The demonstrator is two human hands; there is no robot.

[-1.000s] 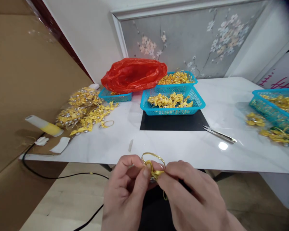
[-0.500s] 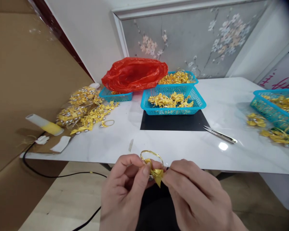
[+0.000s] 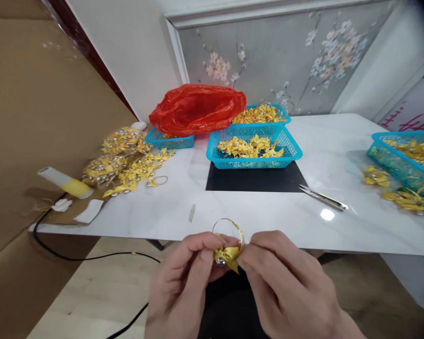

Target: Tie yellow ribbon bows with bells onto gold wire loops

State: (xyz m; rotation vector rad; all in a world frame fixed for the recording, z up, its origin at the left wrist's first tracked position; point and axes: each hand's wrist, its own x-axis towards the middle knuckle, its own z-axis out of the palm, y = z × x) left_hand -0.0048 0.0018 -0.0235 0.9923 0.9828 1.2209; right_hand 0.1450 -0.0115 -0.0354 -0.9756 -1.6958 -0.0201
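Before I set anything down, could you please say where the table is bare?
Behind the scissors, between the front central basket and right basket; also between the black sheet and right hand. Ribbon bows crowd the left end.

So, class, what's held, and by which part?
The left hand pinches a yellow ribbon bow by its left side; what the right hand grips is unclear.

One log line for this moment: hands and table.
left hand: holds bow | right hand: at bow, hold unclear | snips: on table | basket: on black sheet
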